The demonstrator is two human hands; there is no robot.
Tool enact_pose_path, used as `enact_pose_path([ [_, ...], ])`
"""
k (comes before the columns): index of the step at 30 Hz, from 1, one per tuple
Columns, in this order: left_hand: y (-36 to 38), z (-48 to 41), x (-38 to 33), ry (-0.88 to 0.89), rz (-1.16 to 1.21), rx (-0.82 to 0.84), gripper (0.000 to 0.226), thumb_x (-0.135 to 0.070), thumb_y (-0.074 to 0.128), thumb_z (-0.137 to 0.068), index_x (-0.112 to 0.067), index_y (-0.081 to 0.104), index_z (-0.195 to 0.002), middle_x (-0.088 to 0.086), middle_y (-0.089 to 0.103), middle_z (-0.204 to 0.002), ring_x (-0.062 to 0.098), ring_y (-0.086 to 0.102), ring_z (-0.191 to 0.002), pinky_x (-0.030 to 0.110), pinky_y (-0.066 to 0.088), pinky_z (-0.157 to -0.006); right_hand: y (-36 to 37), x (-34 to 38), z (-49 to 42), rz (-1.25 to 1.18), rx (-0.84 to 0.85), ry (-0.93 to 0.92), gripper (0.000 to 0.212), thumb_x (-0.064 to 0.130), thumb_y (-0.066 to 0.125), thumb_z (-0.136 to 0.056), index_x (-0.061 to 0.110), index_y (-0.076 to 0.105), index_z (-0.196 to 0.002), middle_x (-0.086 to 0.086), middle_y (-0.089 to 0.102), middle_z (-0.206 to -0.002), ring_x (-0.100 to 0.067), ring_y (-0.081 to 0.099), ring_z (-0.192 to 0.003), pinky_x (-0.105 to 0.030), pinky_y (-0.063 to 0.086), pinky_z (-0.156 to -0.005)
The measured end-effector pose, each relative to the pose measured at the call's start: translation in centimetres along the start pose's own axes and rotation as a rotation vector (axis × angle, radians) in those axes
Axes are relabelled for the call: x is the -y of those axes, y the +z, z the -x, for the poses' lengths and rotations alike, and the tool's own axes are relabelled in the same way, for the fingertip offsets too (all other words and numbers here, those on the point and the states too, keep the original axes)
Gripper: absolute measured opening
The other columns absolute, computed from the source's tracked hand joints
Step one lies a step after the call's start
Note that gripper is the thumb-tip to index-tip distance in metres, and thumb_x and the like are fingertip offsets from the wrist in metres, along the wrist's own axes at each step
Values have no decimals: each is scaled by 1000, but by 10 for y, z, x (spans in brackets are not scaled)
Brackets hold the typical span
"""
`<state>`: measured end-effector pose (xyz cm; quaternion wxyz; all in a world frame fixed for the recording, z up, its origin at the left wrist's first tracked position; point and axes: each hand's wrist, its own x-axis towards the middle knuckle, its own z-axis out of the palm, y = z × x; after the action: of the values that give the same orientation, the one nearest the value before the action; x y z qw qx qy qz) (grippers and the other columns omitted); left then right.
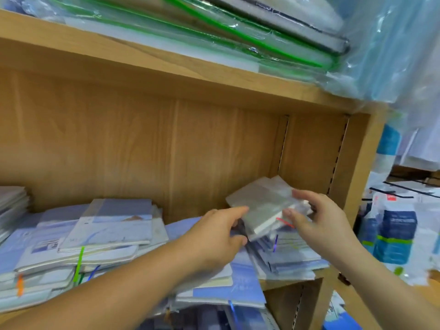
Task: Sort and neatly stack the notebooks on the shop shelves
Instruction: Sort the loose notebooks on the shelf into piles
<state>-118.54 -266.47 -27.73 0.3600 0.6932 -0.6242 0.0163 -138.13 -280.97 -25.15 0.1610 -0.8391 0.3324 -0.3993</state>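
A small stack of grey notebooks (pixel 260 201) in clear plastic wrap is lifted and tilted above the right end of the wooden shelf (pixel 292 281). My left hand (pixel 219 236) grips its left edge and my right hand (pixel 316 217) grips its right edge. Under them lies a loose pile of pale blue notebooks (pixel 285 253). Another untidy heap of blue and white notebooks (pixel 100 234) covers the left and middle of the shelf, some with coloured ribbon markers.
The shelf above holds plastic-wrapped green-edged folders (pixel 214 32). A small grey stack (pixel 12 201) sits at the far left. The cabinet's right side panel (pixel 352 177) stands close to my right hand. Blue and white packaged goods (pixel 392 234) hang beyond it.
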Motion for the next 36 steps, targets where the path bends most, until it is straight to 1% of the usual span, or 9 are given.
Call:
enact_pose_path([
  [3,-23,16,18,-37,-96,20,48,-31,63,-99,-34,53,-146,-14,58,-142,-3,56,-121,18,44,-101,6,-12,14,290,-35,-86,39,29,71,-93,21,68,-131,-13,47,-154,-31,47,-139,-42,43,-108],
  [6,-59,56,39,-10,-274,-53,29,-46,63,-95,-33,72,-119,-24,68,-112,-3,62,-107,16,48,-86,24,2,20,312,8,-424,34,38,65,-95,25,71,-127,-8,57,-145,-31,50,-138,-46,46,-107],
  [9,-77,103,43,0,-371,67,51,-77,52,-85,-33,72,-101,-20,68,-95,-4,61,-91,29,52,-81,43,18,13,432,187,-501,54,64,39,-99,39,56,-144,1,52,-151,-27,42,-144,-46,38,-116],
  [11,-77,125,44,-4,-460,141,65,-85,45,-82,-32,67,-112,-19,66,-112,-1,58,-107,30,50,-92,52,21,5,565,300,-456,50,63,32,-102,46,50,-146,4,44,-157,-27,38,-147,-44,35,-116],
  [19,-62,136,29,27,-761,155,31,-48,35,-106,-28,50,-123,-6,58,-120,23,48,-115,41,48,-86,60,20,-4,724,344,-261,45,44,29,-107,45,39,-152,3,24,-168,-29,23,-153,-41,30,-118],
  [24,-64,127,20,-73,-728,-116,27,-44,29,-106,-30,52,-110,-7,60,-100,21,56,-107,37,46,-76,40,57,15,330,319,-324,43,49,41,-105,35,57,-143,5,53,-145,-15,42,-139,-31,38,-108],
  [28,-66,115,1,-74,-660,-283,9,-34,61,-97,-28,65,-103,-4,64,-79,25,65,-83,36,44,-56,28,86,37,-189,214,-67,62,72,32,-99,22,68,-91,-1,67,-76,-10,64,-75,-36,52,-66],
  [31,-47,114,-13,124,-639,-325,29,-13,75,-69,-23,72,-97,-8,70,-81,22,69,-77,32,49,-45,16,98,40,-682,383,288,31,41,61,-101,14,69,-113,-18,72,-80,-24,73,-70,-36,61,-62],
  [36,-45,84,-24,377,-734,-422,41,-7,60,-72,-16,73,-110,-1,74,-105,25,70,-91,36,55,-65,6,85,31,-611,98,134,26,11,58,-98,25,75,-110,-31,70,-89,-40,63,-68,-58,60,-79],
])
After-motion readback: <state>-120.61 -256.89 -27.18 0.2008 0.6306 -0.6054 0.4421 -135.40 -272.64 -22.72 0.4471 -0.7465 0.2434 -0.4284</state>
